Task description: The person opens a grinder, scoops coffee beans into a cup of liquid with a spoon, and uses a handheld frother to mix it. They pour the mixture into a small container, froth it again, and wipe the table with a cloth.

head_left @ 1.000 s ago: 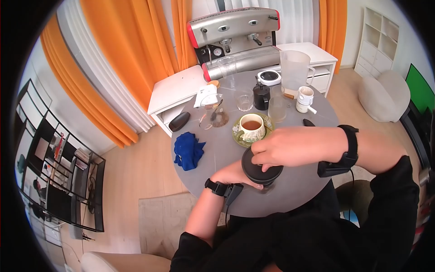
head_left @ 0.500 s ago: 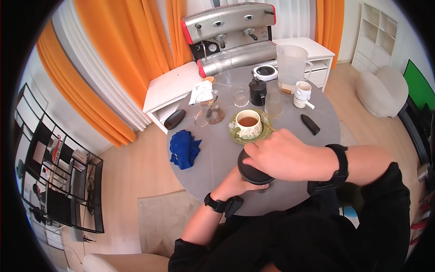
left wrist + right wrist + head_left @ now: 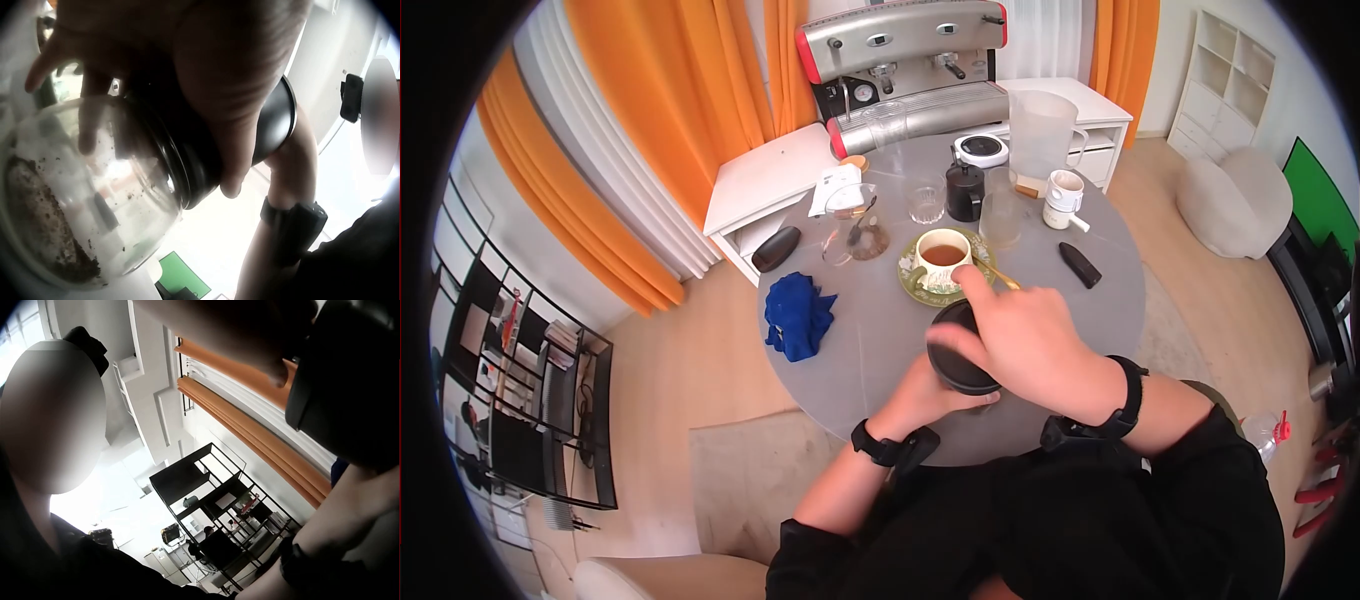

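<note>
My left hand grips a hand coffee grinder around its narrow black waist, near the table's front edge. Brown grounds lie along the wall of its clear glass jar in the left wrist view. Over the wide black top is my right hand, thumb stretched across it and index finger extended toward the cup. That thumb looks blurred. Just beyond stands a patterned cup of brown drink on a green saucer, with a gold spoon beside it.
A crumpled blue cloth and a dark oval case lie to the left. Behind are a glass carafe, a black pot, a clear pitcher and white cups. A black elongated piece lies right.
My right hand has loosened from the grinder's top and spread its thumb and index finger. The black elongated piece, partly hidden before, now shows fully. My left hand keeps its grip.
</note>
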{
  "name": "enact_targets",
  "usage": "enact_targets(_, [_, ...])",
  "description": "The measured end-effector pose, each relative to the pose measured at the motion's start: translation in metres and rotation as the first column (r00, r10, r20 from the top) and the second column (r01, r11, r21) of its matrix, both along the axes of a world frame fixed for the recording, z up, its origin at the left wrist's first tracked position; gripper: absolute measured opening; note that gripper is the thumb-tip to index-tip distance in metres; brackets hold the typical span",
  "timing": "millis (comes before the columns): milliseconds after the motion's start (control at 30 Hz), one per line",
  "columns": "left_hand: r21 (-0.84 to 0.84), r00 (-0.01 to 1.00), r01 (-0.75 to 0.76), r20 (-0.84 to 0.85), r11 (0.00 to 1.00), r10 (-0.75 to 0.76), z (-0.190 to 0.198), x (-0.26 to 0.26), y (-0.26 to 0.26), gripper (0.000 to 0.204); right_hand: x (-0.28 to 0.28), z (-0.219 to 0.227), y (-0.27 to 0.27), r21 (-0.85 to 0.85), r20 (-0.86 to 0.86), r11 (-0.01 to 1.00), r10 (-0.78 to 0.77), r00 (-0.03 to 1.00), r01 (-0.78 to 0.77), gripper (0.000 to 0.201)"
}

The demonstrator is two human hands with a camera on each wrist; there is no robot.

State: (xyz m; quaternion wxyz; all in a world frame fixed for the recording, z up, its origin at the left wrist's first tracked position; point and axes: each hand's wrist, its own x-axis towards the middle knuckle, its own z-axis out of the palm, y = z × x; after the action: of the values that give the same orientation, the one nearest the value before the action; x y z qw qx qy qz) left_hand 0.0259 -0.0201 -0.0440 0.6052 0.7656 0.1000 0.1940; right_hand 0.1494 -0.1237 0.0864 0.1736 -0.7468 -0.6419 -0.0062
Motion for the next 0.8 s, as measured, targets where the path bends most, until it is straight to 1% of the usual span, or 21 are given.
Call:
enact_targets(33, [-0.002, 1.0, 0.023, -0.009, 1.0, -0.023, 0.0, -0.001, 0.002, 0.054, 0.001, -0.002, -0.002, -0.006, 0.003, 1.0, -0.001, 1.0, 0.001, 0.055])
enact_targets(67, [-0.059, 0.994, 0.065, -0.081, 0.996, -0.07, -0.006, -0.001, 0.005, 0.058, 0.003, -0.007, -0.006, 0.162, 0.035, 0.985, 0.055, 0.998, -0.06, 0.071])
enact_targets(100, [-0.066, 0.995, 0.065, -0.077, 0.996, -0.07, -0.006, -0.002, 0.007, 0.058, 0.004, -0.011, -0.01, 0.323, 0.077, 0.938, 0.106, 0.991, -0.126, 0.088])
enact_targets(133, [-0.082, 0.99, 0.119, -0.06, 0.989, -0.124, -0.006, -0.001, 0.011, 0.062, 0.004, -0.014, -0.013, 0.181, -0.078, 0.98, 0.103, 0.992, -0.087, 0.113])
enact_targets(167, [-0.098, 0.983, 0.175, -0.042, 0.98, -0.179, -0.006, 0.0, 0.012, 0.067, 0.004, -0.019, -0.015, 0.172, -0.078, 0.981, 0.099, 0.992, -0.085, 0.113])
enact_targets(200, [-0.045, 0.989, 0.142, 0.059, 0.989, -0.139, -0.009, 0.004, 0.014, 0.078, 0.005, -0.023, -0.016, 0.169, -0.185, 0.977, 0.162, 0.969, -0.131, 0.113])
enact_targets(233, [-0.052, 0.988, 0.144, 0.062, 0.988, -0.141, -0.011, 0.005, 0.015, 0.078, 0.006, -0.026, -0.016, 0.172, -0.29, 0.969, 0.222, 0.931, -0.177, 0.114])
enact_targets(300, [-0.035, 0.985, 0.168, -0.023, 0.985, -0.169, -0.012, 0.002, 0.018, 0.083, 0.005, -0.028, -0.017, 0.174, -0.278, 0.967, 0.229, 0.933, -0.185, 0.114])
enact_targets(333, [-0.047, 0.985, 0.169, -0.022, 0.984, -0.171, -0.013, 0.001, 0.019, 0.083, 0.005, -0.03, -0.017, 0.182, -0.266, 0.964, 0.239, 0.934, -0.195, 0.115])
enact_targets(367, [-0.026, 0.981, 0.192, -0.035, 0.981, -0.193, -0.014, 0.001, 0.021, 0.088, 0.006, -0.032, -0.017, 0.171, -0.27, 0.966, 0.234, 0.934, -0.193, 0.115])
enact_targets(400, [-0.007, 0.975, 0.216, -0.049, 0.976, -0.216, -0.016, 0.0, 0.022, 0.093, 0.008, -0.036, -0.016, 0.208, -0.266, 0.958, 0.248, 0.932, -0.196, 0.114])
enact_targets(433, [-0.02, 0.974, 0.219, -0.051, 0.976, -0.219, -0.016, 0.0, 0.024, 0.093, 0.01, -0.039, -0.014, 0.246, -0.262, 0.949, 0.26, 0.929, -0.196, 0.112])
enact_targets(500, [-0.213, 0.924, 0.311, -0.162, 0.926, -0.347, -0.013, 0.0, 0.027, 0.098, 0.018, -0.041, -0.009, 0.274, -0.3, 0.942, 0.274, 0.914, -0.193, 0.109])
enact_targets(533, [-0.135, 0.945, 0.288, -0.118, 0.948, -0.304, -0.015, 0.0, 0.027, 0.098, 0.02, -0.035, -0.008, 0.232, -0.274, 0.94, 0.311, 0.91, -0.251, 0.109])
enact_targets(567, [-0.139, 0.943, 0.292, -0.122, 0.946, -0.309, -0.014, 0.0, 0.026, 0.098, 0.022, -0.032, -0.006, 0.189, -0.248, 0.933, 0.349, 0.904, -0.308, 0.11])
enact_targets(600, [-0.106, 0.957, 0.275, -0.067, 0.956, -0.283, -0.011, -0.001, 0.026, 0.096, 0.027, -0.034, -0.003, 0.222, -0.226, 0.902, 0.417, 0.881, -0.37, 0.109])
enact_targets(633, [-0.077, 0.967, 0.254, -0.011, 0.964, -0.256, -0.011, -0.002, 0.025, 0.094, 0.031, -0.031, -0.001, 0.218, -0.231, 0.904, 0.413, 0.881, -0.367, 0.109])
enact_targets(667, [-0.087, 0.966, 0.255, -0.012, 0.963, -0.257, -0.013, -0.002, 0.026, 0.094, 0.036, -0.028, 0.001, 0.205, -0.23, 0.869, 0.491, 0.84, -0.451, 0.109])
enact_targets(700, [-0.186, 0.953, 0.292, -0.026, 0.938, -0.302, -0.016, -0.002, 0.028, 0.095, 0.039, -0.026, 0.003, 0.191, -0.23, 0.824, 0.566, 0.792, -0.533, 0.108])
enact_targets(733, [-0.282, 0.937, 0.324, -0.033, 0.903, -0.347, -0.018, -0.002, 0.031, 0.095, 0.041, -0.027, 0.004, 0.204, -0.211, 0.809, 0.587, 0.782, -0.552, 0.107])
enact_targets(800, [-0.284, 0.933, 0.326, -0.056, 0.902, -0.354, -0.023, -0.002, 0.034, 0.097, 0.043, -0.027, 0.006, 0.198, -0.223, 0.813, 0.581, 0.783, -0.547, 0.107])
